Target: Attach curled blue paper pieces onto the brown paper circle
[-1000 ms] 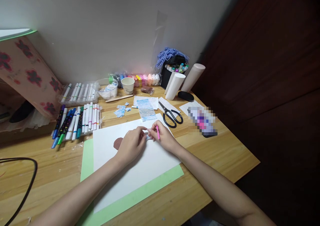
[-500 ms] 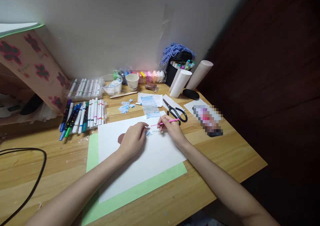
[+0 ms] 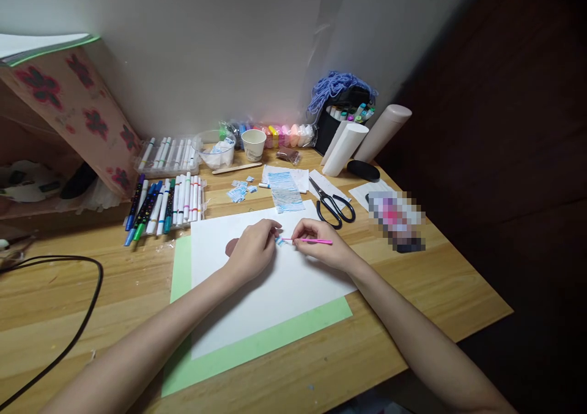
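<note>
My right hand pinches a thin pink stick that lies nearly flat, its tip touching a small blue-patterned paper scrap. My left hand rests on the white sheet with its fingers curled and its fingertips on the same scrap. A brown shape on the sheet shows just left of that hand. The white sheet lies on a light green sheet.
Black scissors, a blue-patterned paper strip and loose blue scraps lie behind the sheet. Rows of markers, a paper cup, a clear bowl and two white rolls stand near the wall. A black cable loops at left.
My right hand has turned the pink stick from upright to nearly flat and brought its tip to the scrap. My left hand stays by the scrap. The view has shifted.
</note>
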Motion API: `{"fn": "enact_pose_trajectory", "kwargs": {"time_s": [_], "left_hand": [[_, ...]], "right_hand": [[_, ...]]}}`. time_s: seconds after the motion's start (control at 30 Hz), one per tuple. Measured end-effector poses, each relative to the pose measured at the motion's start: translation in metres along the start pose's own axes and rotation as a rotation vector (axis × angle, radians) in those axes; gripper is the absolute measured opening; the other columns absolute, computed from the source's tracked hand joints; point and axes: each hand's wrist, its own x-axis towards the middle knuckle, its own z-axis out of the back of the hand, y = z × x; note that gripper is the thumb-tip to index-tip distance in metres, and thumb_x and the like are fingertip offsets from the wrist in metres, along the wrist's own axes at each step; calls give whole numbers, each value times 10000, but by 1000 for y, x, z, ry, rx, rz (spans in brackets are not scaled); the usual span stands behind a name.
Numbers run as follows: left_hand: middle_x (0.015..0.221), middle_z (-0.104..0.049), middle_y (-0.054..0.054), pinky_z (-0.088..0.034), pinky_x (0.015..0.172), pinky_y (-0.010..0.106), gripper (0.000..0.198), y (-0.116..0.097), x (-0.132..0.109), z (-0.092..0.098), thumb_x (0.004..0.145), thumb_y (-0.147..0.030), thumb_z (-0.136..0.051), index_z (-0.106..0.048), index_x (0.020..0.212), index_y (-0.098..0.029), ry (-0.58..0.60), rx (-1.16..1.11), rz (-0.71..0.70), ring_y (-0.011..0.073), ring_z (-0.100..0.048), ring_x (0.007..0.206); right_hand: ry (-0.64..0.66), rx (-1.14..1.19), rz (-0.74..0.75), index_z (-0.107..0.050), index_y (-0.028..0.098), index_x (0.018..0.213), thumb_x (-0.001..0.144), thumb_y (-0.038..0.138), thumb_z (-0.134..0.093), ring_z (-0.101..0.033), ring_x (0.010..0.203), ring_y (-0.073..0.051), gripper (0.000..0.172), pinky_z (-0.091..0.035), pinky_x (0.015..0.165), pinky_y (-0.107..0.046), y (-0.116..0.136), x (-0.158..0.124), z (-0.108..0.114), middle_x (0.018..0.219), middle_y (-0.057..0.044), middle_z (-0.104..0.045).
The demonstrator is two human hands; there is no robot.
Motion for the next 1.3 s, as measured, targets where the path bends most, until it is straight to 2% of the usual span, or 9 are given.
{"fn": "enact_pose_trajectory", "kwargs": {"time_s": [0.17,0.27,0.5,0.67,0.8,1.0,1.07,1.17,1.3], "left_hand": [[999,-610,79,-444,794,352,285,-3,0,7,807,-173,-482,-557,1081,-193,84,82,-66,214,-576,910],[989,-583,79,-447,744,336,251,-4,2,11,805,-233,-537,-583,1049,-198,136,122,-58,207,-574,858],[929,-586,63,-434,666,301,173,-2,5,12,799,-305,-607,-613,928,-189,132,135,-47,180,-566,766],[918,-631,55,-432,681,303,148,-2,5,8,866,-246,-485,-594,948,-188,94,128,6,197,-587,826],[926,-650,49,-430,681,303,162,-2,6,2,848,-176,-468,-587,955,-193,70,128,70,199,-601,832],[884,-617,53,-429,691,312,137,-5,7,-3,851,-177,-446,-581,875,-187,81,147,43,197,-581,808],[879,-600,58,-431,689,310,125,-8,7,3,848,-178,-447,-572,856,-181,73,145,33,197,-571,807],[881,-593,60,-436,703,308,99,-8,3,28,844,-196,-459,-555,846,-172,38,61,28,189,-566,809],[776,-607,19,-436,642,277,153,11,-16,72,839,-308,-489,-563,839,-174,-21,-202,237,155,-576,703]], "right_hand": [[-30,-43,-32,-577,167,696,673,146,-586,-507,611,-115,32,-366,548,-226,-3,1,-3,664,19,-567],[-42,-34,-51,-569,166,675,665,152,-593,-501,607,-114,30,-358,545,-226,-4,2,-3,658,19,-561],[-47,-17,-79,-580,161,671,669,184,-603,-509,605,-117,33,-357,539,-228,-5,4,-2,664,3,-591],[-44,-8,-70,-581,162,675,661,173,-598,-518,609,-120,24,-357,533,-226,-9,5,-2,666,-1,-599],[-33,-5,-74,-580,164,686,667,174,-597,-522,614,-122,26,-361,541,-230,-9,5,-2,672,-1,-605],[-24,1,-66,-573,163,708,684,172,-599,-539,632,-128,36,-379,565,-241,-7,5,2,681,2,-595],[-35,30,-69,-564,167,709,688,186,-605,-532,608,-122,50,-380,553,-241,-6,5,4,675,8,-586],[-75,84,-36,-553,172,700,696,209,-616,-529,605,-118,73,-382,544,-239,-2,5,7,696,1,-582],[-69,141,14,-555,173,708,728,218,-618,-537,645,-123,80,-391,559,-237,0,4,5,710,-13,-591]]}}
